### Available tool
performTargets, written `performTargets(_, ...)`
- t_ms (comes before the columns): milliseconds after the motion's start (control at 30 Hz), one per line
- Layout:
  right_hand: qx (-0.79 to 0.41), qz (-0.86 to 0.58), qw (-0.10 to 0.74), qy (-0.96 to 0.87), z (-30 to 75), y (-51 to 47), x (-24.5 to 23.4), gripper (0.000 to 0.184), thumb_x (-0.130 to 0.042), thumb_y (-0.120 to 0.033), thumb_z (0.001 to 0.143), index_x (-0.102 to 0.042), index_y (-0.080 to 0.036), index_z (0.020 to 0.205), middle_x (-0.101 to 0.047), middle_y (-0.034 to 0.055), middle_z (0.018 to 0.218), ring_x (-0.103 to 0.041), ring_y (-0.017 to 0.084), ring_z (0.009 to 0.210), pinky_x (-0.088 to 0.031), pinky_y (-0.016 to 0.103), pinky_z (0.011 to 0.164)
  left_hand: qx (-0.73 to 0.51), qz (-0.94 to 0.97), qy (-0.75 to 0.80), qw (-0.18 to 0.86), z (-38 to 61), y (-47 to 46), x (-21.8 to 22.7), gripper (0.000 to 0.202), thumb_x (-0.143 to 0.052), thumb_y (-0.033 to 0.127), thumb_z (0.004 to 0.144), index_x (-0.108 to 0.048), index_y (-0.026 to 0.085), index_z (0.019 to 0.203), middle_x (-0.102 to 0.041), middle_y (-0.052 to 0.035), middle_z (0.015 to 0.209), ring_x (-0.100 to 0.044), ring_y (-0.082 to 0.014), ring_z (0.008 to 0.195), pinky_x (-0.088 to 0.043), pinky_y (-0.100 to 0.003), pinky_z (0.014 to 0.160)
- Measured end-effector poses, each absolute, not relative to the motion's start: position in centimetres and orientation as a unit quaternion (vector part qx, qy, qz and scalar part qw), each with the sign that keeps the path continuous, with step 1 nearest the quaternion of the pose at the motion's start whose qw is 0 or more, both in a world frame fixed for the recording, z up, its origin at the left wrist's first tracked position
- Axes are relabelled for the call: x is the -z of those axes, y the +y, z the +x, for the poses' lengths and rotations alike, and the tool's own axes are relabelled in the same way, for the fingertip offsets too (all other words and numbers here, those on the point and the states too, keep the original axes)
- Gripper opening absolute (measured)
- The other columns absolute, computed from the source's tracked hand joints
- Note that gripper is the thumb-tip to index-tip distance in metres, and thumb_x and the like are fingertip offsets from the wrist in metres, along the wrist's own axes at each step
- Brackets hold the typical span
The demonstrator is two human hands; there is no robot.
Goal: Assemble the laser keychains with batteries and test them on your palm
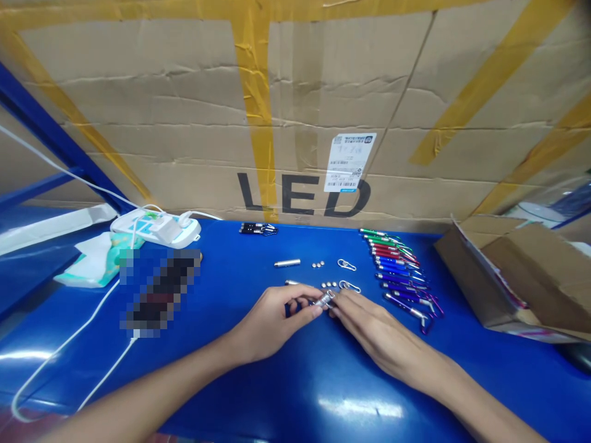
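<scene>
My left hand pinches a small silver keychain flashlight between thumb and fingers. At its far end, the closed fingertips of my right hand grip the same flashlight, hiding part of it. Just beyond my hands lie a silver tube, several button cells and a silver carabiner clip in a row. Nearer is a second row: a partly hidden tube, button cells and another carabiner clip.
Coloured keychain flashlights with clips line the right side, beside an open cardboard box. Black flashlights lie at the back. A blurred phone, white cables and a power strip occupy the left. A large carton stands behind.
</scene>
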State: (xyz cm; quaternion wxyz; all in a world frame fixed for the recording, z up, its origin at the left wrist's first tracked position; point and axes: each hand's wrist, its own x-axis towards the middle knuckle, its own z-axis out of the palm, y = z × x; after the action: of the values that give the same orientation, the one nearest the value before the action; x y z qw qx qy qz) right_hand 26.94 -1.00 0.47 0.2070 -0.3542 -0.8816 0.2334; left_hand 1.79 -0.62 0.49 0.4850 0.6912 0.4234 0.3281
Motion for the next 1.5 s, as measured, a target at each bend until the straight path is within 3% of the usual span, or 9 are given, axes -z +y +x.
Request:
performTargets(167, -0.284, -0.364, 0.187, -0.867, 27.0, -0.9, -1.6, 0.029, -0.045, -0.033, 0.117, -0.07, -0.024, 0.129, -0.076, 0.0086, 0.115, -0.074, 0.023, 0.105, -0.062, 0.04, 0.095, -0.327, 0.712, 0.411, 0.467, 1.9, -0.9, -0.8, 0.024, -0.071, 0.033, 0.101, -0.081, 0.02, 0.12, -0.079, -0.0034, 0.1, -0.062, -0.0148, 0.083, -0.05, -0.027, 0.074)
performTargets(267, -0.312, -0.37, 0.206, -0.851, 27.0, -0.7, -1.8, 0.031, -0.047, -0.036, 0.117, -0.073, -0.025, 0.129, -0.079, 0.0069, 0.113, -0.076, 0.023, 0.1, -0.062, 0.037, 0.09, -0.33, 0.734, 0.396, 0.443, 1.9, -1.0, -0.9, 0.022, -0.071, 0.032, 0.102, -0.08, 0.021, 0.119, -0.08, -0.0039, 0.105, -0.064, -0.0154, 0.085, -0.05, -0.028, 0.076)
performTargets(367, -0.315, -0.374, 0.229, -0.842, 27.0, -0.4, -1.5, 0.033, -0.049, -0.038, 0.116, -0.076, -0.027, 0.132, -0.082, 0.0071, 0.114, -0.078, 0.025, 0.102, -0.063, 0.038, 0.092, -0.328, 0.759, 0.379, 0.416, 1.8, -1.0, -0.9, 0.021, -0.069, 0.03, 0.104, -0.078, 0.022, 0.121, -0.08, -0.0044, 0.114, -0.068, -0.0167, 0.093, -0.051, -0.03, 0.08)
performTargets(600, -0.276, -0.394, 0.245, -0.842, 27.3, -0.1, -0.5, 0.036, -0.047, -0.038, 0.116, -0.081, -0.027, 0.125, -0.085, 0.0076, 0.11, -0.079, 0.03, 0.113, -0.066, 0.045, 0.098, -0.289, 0.836, 0.383, 0.266, 1.6, -0.9, -0.4, 0.016, -0.069, 0.025, 0.105, -0.074, 0.025, 0.121, -0.079, -0.0001, 0.109, -0.069, -0.0186, 0.1, -0.044, -0.034, 0.092)
performTargets(867, -0.222, -0.383, 0.28, -0.852, 26.8, -0.7, 0.2, 0.04, -0.048, -0.03, 0.115, -0.07, -0.028, 0.148, -0.081, 0.0109, 0.128, -0.077, 0.03, 0.122, -0.066, 0.049, 0.104, -0.29, 0.847, 0.38, 0.232, 1.5, -0.9, 0.2, 0.014, -0.066, 0.027, 0.108, -0.072, 0.025, 0.121, -0.078, -0.0001, 0.11, -0.068, -0.0183, 0.101, -0.043, -0.034, 0.09)
performTargets(1300, -0.155, -0.377, 0.35, -0.844, 25.6, -1.8, -0.1, 0.044, -0.048, -0.02, 0.114, -0.063, -0.026, 0.154, -0.08, 0.0119, 0.123, -0.079, 0.027, 0.109, -0.069, 0.046, 0.095, -0.323, 0.824, 0.404, 0.231, 2.0, -1.3, -0.2, 0.011, -0.069, 0.029, 0.107, -0.072, 0.026, 0.117, -0.076, 0.0015, 0.106, -0.068, -0.0179, 0.094, -0.041, -0.034, 0.088)
performTargets(1500, -0.087, -0.34, 0.346, -0.87, 26.0, -2.0, 0.1, 0.056, -0.047, -0.016, 0.114, -0.041, -0.028, 0.168, -0.076, 0.0143, 0.122, -0.075, 0.026, 0.104, -0.068, 0.044, 0.088, -0.328, 0.834, 0.392, 0.208, 1.8, -1.2, -0.3, 0.01, -0.067, 0.027, 0.108, -0.073, 0.026, 0.116, -0.077, 0.0005, 0.109, -0.068, -0.0193, 0.1, -0.041, -0.035, 0.089)
